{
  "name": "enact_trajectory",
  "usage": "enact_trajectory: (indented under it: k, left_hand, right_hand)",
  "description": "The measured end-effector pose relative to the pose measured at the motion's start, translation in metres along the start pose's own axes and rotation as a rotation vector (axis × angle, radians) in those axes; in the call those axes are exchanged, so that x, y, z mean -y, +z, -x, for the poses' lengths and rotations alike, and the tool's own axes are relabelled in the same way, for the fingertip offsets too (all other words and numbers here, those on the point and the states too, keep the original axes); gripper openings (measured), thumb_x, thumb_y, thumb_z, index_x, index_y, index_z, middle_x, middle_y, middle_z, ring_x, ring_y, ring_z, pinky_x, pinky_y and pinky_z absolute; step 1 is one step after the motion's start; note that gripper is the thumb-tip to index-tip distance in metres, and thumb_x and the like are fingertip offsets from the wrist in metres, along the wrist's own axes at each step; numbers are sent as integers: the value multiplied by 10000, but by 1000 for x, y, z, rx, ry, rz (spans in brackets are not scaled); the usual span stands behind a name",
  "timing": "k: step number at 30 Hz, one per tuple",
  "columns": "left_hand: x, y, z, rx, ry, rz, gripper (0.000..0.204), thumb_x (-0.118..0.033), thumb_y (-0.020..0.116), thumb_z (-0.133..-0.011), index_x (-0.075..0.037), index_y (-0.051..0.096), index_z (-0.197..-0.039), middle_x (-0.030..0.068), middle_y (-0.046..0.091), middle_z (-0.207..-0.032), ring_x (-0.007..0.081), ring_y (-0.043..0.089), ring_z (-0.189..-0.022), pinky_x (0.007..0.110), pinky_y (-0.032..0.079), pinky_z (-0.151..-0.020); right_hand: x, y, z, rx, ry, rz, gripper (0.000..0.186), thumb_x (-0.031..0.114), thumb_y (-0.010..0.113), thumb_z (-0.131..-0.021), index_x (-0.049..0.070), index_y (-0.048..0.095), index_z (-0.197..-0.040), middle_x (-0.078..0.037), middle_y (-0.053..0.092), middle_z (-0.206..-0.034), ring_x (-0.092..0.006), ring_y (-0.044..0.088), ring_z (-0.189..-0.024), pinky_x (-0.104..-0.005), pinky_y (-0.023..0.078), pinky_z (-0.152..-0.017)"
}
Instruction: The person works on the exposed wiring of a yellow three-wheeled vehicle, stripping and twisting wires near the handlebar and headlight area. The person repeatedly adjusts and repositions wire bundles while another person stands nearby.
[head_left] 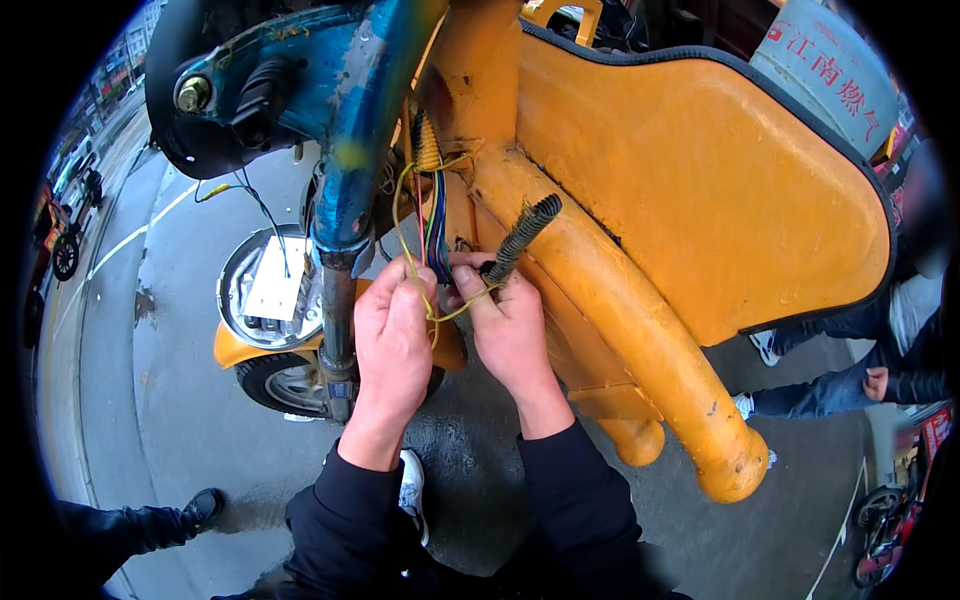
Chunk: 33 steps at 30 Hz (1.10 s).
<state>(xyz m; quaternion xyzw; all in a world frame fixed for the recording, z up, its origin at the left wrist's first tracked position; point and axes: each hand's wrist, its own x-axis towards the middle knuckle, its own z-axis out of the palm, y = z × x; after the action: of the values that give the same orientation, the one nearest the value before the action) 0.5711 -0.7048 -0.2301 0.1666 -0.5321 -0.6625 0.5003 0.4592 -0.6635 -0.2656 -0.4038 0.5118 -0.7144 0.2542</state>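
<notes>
Both hands meet in front of a yellow-orange vehicle frame (pixel 610 270), at a bundle of coloured wires (pixel 437 215). The wires come down out of a yellow corrugated sleeve (pixel 427 140). My left hand (pixel 397 318) is closed, thumb against fingers, on a thin yellow wire (pixel 401 235) that loops around the bundle. My right hand (pixel 505 315) is closed around the lower part of the bundle, its fingertips partly hidden. A dark corrugated tube (pixel 525 236) slants up from between its thumb and fingers. The wire ends are hidden by my hands.
Left of my hands stands a worn blue fork tube (pixel 362 130). Beyond it a round headlamp housing (pixel 270 290) with loose wires sits above a front wheel (pixel 285 385). A grey gas cylinder (pixel 828 75) is at the upper right. Other people's legs (pixel 830 395) show at both sides.
</notes>
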Motion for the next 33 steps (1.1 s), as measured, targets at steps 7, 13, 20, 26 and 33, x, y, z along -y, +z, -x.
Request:
enact_trajectory:
  k: [7,13,20,26,33]
  left_hand:
    - [-6,8,5,21,13,-41,168,-102,476,-970,-53,484,-810,-12,442,-791,83,393,-748,251,337,-708]
    - [-20,11,-1,19,105,-238,244,-196,474,-1045,-23,560,-896,-8,524,-787,69,445,-709,224,369,-647]
    - [-43,25,-12,-117,156,-420,205,-182,506,-1014,6,588,-1015,192,653,-800,347,675,-763,401,497,-658]
    - [-34,29,-17,-104,214,-458,173,-171,515,-992,-21,584,-1042,247,643,-794,445,639,-765,481,484,-644]
    - [-30,30,-13,-66,250,-497,124,-136,530,-986,-29,583,-1018,224,624,-758,435,639,-722,450,484,-598]
  right_hand:
    - [6,-3,-5,-49,27,58,197,184,593,-1003,7,673,-1036,-44,666,-887,-114,617,-772,-278,511,-738]
    - [27,1,2,52,33,67,311,183,626,-988,-21,595,-1220,-81,669,-1053,-120,625,-945,-274,507,-841]
    - [100,39,-12,-133,-204,239,399,219,647,-976,-71,583,-1242,-168,664,-1139,-161,637,-984,-298,506,-851]
    - [100,48,-41,-152,-72,72,266,169,652,-961,-75,632,-1064,-80,617,-802,-137,563,-727,-288,468,-683]
    - [106,38,-53,-73,52,-225,145,99,625,-970,-40,633,-929,-56,598,-739,-116,541,-676,-251,438,-627]
